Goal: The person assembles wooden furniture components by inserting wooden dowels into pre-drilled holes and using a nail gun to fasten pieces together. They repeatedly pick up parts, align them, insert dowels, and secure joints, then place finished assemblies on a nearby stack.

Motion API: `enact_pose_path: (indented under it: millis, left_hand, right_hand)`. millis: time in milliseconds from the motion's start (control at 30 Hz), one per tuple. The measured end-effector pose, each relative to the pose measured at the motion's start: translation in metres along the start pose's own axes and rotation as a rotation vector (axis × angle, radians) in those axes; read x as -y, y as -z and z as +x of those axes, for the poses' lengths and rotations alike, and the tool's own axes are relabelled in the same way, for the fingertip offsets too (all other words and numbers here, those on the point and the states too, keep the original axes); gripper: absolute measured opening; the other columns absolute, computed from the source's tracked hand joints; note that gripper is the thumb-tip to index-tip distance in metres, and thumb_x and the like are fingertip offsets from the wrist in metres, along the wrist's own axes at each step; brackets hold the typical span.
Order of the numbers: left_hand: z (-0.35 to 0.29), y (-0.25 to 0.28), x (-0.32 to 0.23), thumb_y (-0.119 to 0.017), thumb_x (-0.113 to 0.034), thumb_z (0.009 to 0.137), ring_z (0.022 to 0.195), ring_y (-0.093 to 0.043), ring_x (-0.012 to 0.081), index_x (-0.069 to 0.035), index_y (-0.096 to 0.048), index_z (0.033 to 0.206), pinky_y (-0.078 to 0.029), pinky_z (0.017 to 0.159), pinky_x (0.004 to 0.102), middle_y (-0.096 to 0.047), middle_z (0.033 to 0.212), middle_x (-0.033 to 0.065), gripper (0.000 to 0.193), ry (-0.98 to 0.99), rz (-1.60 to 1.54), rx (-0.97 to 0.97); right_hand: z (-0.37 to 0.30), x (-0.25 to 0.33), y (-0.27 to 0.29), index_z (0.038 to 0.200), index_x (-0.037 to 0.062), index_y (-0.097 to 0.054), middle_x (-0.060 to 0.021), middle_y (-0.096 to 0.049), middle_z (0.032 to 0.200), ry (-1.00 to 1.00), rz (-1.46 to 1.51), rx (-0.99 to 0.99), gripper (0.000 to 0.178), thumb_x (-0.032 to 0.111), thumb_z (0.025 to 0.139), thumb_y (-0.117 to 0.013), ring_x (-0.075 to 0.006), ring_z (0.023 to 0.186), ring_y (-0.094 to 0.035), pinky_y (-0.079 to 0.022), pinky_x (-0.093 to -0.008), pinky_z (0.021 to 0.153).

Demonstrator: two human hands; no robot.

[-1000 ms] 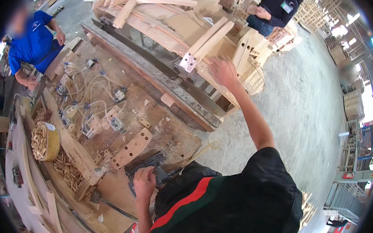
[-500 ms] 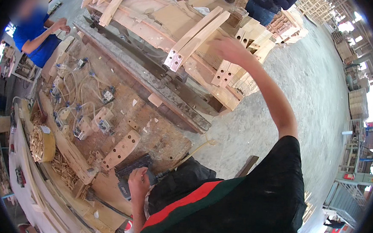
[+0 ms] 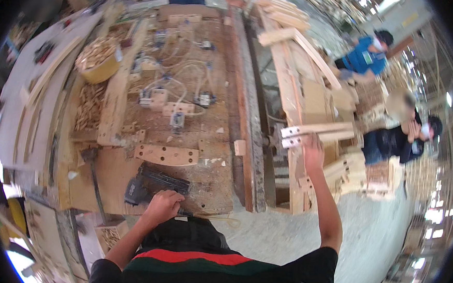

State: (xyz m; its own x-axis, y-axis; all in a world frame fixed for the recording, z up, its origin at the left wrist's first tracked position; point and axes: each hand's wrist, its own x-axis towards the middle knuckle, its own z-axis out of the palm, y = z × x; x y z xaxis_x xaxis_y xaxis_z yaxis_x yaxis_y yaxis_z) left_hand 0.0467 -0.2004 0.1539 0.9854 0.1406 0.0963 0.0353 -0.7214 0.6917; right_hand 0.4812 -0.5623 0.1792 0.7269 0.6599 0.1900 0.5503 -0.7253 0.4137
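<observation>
At the far left, long pale wooden strips (image 3: pixel 43 86) lie along the bench edge, bent by the lens, and just right of them a round tub of small wooden pieces (image 3: pixel 98 57) sits above a loose heap of dowels (image 3: pixel 89 107). On the workbench (image 3: pixel 211 140) further right lies a flat curved wooden plate (image 3: pixel 167 155) with holes, and beyond it a tangle of pale hoses and small clamps (image 3: pixel 180 94) (too fine to sort out). The left hand (image 3: pixel 163 206) is closed over the rear of a dark power tool (image 3: pixel 154 185) at the bench's near edge; the grip itself is hidden under the knuckles. Right of the bench's dark rail, the right hand (image 3: pixel 313 151) reaches out to a pair of pale wooden slats (image 3: pixel 317 133) on a stack of furniture parts; its fingers rest on them, though I cannot tell whether they grip. Blurred people stand at the right rim.
</observation>
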Motion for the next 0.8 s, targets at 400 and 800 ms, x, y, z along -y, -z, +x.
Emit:
enact_pose_path:
  millis: [400, 800]
  left_hand:
    - [-0.063, 0.032, 0.068, -0.064, -0.013, 0.075, 0.093, -0.063, 0.0323, -0.007, -0.068, 0.088, -0.048, 0.082, 0.0472, -0.065, 0.089, 0.0124, 0.014, 0.329, 0.104, -0.514]
    - [-0.210, 0.050, 0.225, -0.063, -0.027, 0.087, 0.101, -0.058, 0.0340, -0.007, -0.050, 0.127, -0.048, 0.081, 0.0477, -0.057, 0.108, 0.0149, 0.046, 1.121, 0.495, -0.724]
  right_hand:
    - [0.010, 0.113, 0.113, 0.111, 0.0014, -0.055, -0.0234, -0.060, 0.101, 0.425, 0.513, 0.235, 0.044, 0.023, 0.078, -0.076, -0.0426, 0.098, -0.056, -0.045, -0.0508, 0.083]
    - [0.128, 0.330, 0.316, 0.097, -0.0003, -0.061, -0.0049, -0.067, 0.077, 0.255, 0.930, 0.143, 0.026, 0.014, 0.083, -0.077, -0.0031, 0.066, -0.055, -0.043, -0.0198, 0.060]
